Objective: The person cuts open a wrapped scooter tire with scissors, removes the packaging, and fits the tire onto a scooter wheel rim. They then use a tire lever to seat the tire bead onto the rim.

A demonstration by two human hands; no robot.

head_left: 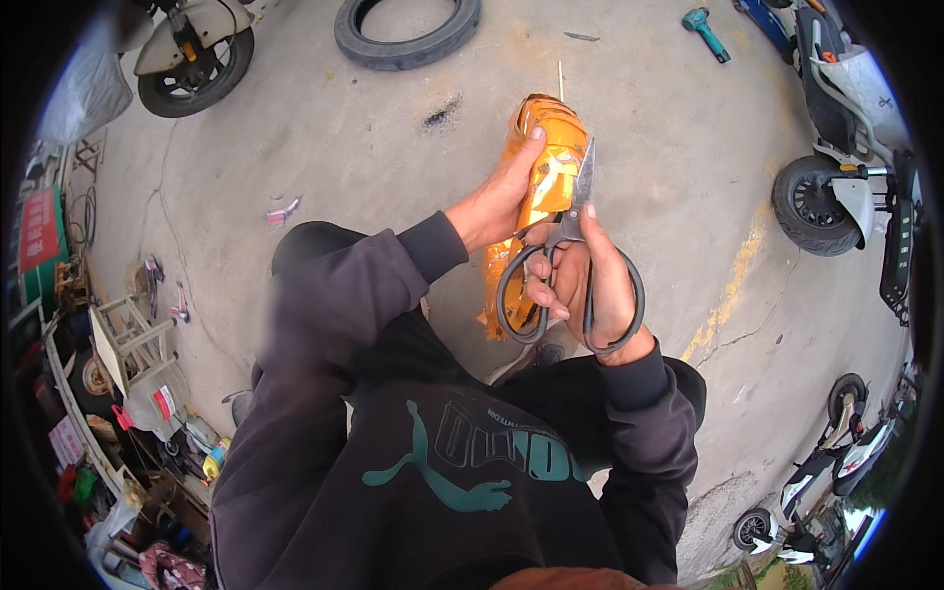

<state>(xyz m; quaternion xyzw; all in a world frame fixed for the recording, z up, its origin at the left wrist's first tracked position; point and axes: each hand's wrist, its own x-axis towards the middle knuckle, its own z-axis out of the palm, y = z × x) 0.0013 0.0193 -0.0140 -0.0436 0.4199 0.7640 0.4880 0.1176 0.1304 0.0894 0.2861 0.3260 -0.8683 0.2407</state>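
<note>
White plastic, far to the left of the left fingers and lower than them, forms a translucent jug (pixel 152 405); what it holds, if anything, cannot be made out. Just right of it and lower sits a small yellow bottle (pixel 213 460), its contents likewise not readable.

Nearer the middle, the left hand (pixel 503 197) grips a long orange bundle (pixel 553 177), thumb pressed on its near face, the other fingers mostly hidden behind. The bundle slants from above that thumb down past the wrist, its shiny wrap crumpled and ragged at the lower end; the wrap hides whatever is inside. A thin pale stick (pixel 560 79) shows above the thumb; whether it joins the bundle cannot be told.

Along the bundle's right side lie the scissors (pixel 570 228), one blade pointing up past the left thumb, the second not clear. The right hand (pixel 608 280) holds them, fingers curled among the spread loops, thumb along the shank.

Cutting or trimming the wrap looks like the step in hand; it seems to call for a firm left grip, fingertips off the blade line, and a closing squeeze of the right.

Well right of the right fingers and higher lies a teal tool (pixel 706 34); beyond stands a scooter wheel (pixel 818 206).
</note>
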